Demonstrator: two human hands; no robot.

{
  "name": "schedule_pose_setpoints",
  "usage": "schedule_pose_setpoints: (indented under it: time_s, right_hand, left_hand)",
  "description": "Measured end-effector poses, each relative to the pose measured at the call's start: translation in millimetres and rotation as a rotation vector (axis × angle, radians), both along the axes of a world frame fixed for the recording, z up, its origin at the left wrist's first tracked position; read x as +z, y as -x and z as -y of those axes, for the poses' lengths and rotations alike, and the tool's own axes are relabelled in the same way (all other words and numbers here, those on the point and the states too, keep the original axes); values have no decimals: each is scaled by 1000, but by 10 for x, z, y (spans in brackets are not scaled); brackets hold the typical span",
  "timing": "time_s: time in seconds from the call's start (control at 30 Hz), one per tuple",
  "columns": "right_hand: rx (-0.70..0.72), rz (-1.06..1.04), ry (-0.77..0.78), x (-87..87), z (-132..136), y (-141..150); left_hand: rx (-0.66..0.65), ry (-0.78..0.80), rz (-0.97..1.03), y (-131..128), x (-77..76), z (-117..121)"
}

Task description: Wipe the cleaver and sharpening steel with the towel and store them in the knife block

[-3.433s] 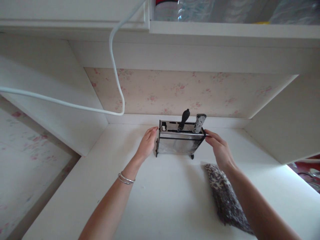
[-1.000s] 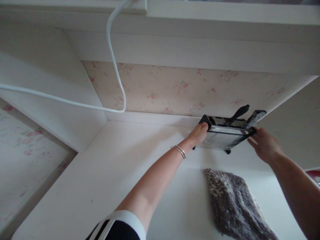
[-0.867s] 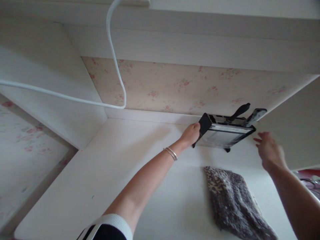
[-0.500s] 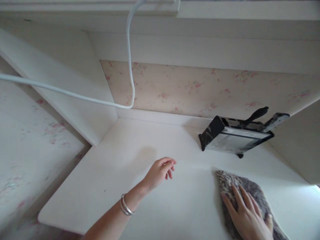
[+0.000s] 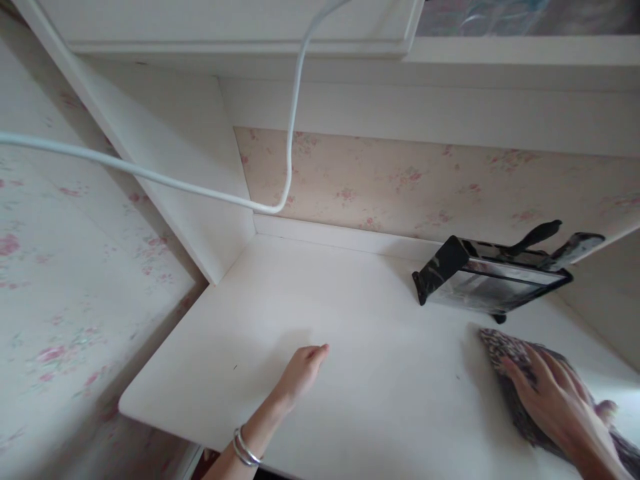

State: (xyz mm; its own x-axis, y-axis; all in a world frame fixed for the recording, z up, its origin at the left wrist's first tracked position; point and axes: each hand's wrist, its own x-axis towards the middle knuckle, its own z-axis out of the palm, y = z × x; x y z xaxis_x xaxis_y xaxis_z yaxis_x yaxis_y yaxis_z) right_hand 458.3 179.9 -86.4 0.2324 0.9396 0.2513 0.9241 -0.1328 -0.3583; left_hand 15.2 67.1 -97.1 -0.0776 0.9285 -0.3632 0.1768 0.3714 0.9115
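My right hand point(image 5: 560, 397) presses down on a folded, grey-brown mottled cloth point(image 5: 507, 353) at the right of the white desktop point(image 5: 380, 333), its fingers bent over the cloth. Part of the cloth is hidden under the palm. My left hand point(image 5: 299, 375) hovers around the middle of the desktop with its fingers curled in. Nothing shows in it, and two silver bangles point(image 5: 244, 448) circle that wrist. Behind the cloth stands a black-framed knife holder point(image 5: 493, 283) with see-through sides, and two handles stick up out of it.
A white cable point(image 5: 200, 191) hangs across the view in front of the cupboard point(image 5: 240, 23). Floral wallpaper point(image 5: 390, 177) covers the back wall. A slanted side panel point(image 5: 170, 147) bounds the desktop at the left. Small dark specks lie on the surface.
My right hand has slid the cloth rightward across the desktop. My left hand has drawn back toward me and its fingers have curled tighter. The camera view has shifted slightly.
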Motion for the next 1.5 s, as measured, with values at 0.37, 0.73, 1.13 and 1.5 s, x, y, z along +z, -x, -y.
schedule_pose_setpoints:
  time_s: [0.37,0.73,1.13,1.5]
  right_hand:
    - [492,-586,279,-371,618,2183]
    - [699,-444,282,-564,777,2504]
    - [770,-312,268,-543,788,2489]
    - [773,-299,258,-509,779,2501]
  left_hand:
    - [-157,-109,-38,-414,-22,-230]
    - [-190,-192,-67,-461,-143,-235]
    - [-163,-203,-14,-431,-152,-234]
    - [-164,-203,-15,-428,-158,-229]
